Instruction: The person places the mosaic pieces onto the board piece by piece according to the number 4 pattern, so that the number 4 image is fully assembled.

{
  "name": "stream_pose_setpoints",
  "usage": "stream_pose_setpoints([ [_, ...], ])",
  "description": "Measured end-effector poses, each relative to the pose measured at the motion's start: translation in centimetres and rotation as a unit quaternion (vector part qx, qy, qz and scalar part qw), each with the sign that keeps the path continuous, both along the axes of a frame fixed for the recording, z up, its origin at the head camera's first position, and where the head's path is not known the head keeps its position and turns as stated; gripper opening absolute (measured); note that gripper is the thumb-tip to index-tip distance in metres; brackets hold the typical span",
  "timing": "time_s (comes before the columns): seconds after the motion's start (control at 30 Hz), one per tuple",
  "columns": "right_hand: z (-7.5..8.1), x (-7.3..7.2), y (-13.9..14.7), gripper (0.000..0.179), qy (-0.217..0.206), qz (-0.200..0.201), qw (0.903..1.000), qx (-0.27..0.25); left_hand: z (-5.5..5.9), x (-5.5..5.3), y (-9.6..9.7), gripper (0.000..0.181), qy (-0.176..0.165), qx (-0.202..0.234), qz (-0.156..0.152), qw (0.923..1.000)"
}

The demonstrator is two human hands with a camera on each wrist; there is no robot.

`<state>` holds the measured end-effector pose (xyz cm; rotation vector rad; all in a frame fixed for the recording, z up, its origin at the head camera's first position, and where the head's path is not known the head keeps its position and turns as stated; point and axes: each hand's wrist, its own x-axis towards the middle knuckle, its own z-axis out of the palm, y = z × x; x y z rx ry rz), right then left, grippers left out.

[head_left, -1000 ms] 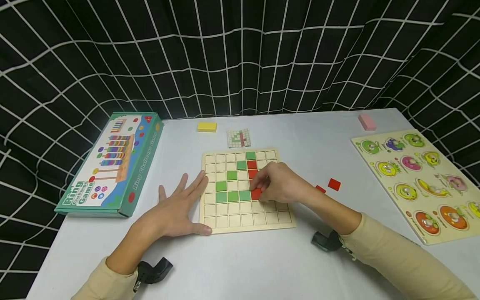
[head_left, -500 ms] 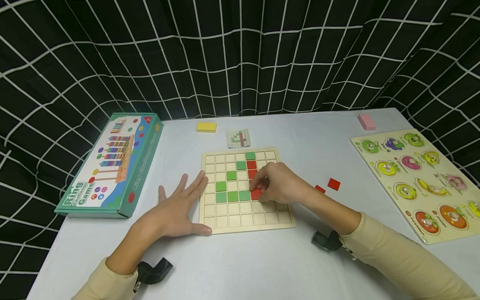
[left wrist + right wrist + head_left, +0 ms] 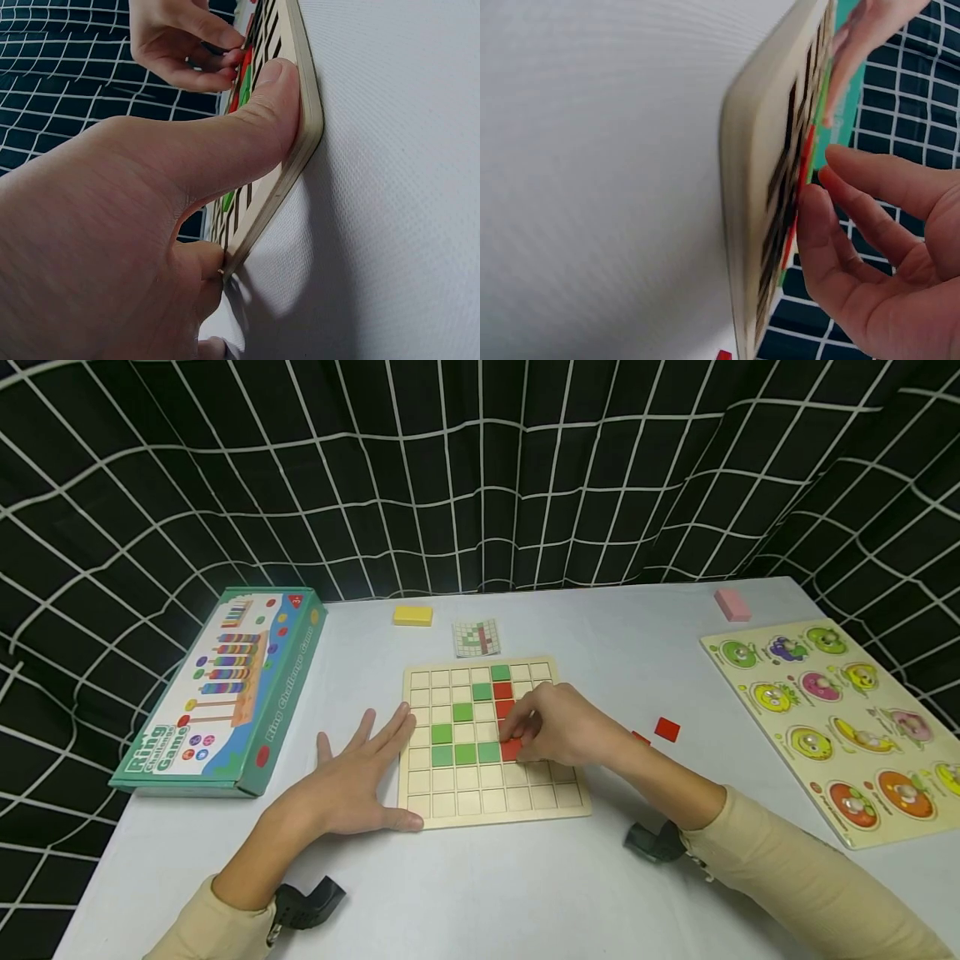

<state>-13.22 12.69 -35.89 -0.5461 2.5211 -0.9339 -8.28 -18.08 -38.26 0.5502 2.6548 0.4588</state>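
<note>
A wooden grid board (image 3: 495,810) lies flat, with green tiles (image 3: 442,733) set in a stepped outline and a column of red tiles (image 3: 502,691) toward its right. My left hand (image 3: 360,785) is spread over the board's left side. Its thumb (image 3: 262,112) presses the near corner, and the straight fingers reach along the edge. Bent over the red column, my right hand (image 3: 558,727) pinches at the lowest red tile (image 3: 510,749) between thumb and fingers. That tile sits at its square on the board; the hand covers part of the column above it.
Two loose red tiles (image 3: 667,729) lie right of the board, one partly behind the right forearm. A small pattern card (image 3: 476,637) and a yellow block (image 3: 413,616) are behind it. A game box (image 3: 217,693) stands left; a fruit puzzle board (image 3: 840,727) and pink block (image 3: 732,605) are right.
</note>
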Motion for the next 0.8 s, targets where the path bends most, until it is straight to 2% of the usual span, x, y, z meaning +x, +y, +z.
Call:
stream_pose_setpoints([
  [0.23, 0.5, -0.2, 1.1, 0.023, 0.004, -0.004, 0.9995, -0.03, 0.0, 0.0, 0.0, 0.128, 0.002, -0.001, -0.001, 1.0],
  [0.43, 1.1, -0.2, 2.8, 0.022, 0.024, -0.017, 0.9989, -0.035, 0.1, 0.0, -0.1, 0.128, -0.003, 0.004, 0.001, 1.0],
  [0.67, 1.6, -0.1, 4.5, 0.025, 0.031, -0.059, 0.9976, -0.021, 0.2, 0.0, -0.1, 0.126, -0.007, 0.009, 0.001, 0.9999],
  [0.8, 1.8, -0.1, 5.4, 0.027, 0.012, -0.084, 0.9963, -0.016, 0.1, 0.0, -0.1, 0.127, -0.009, 0.011, 0.001, 0.9999],
])
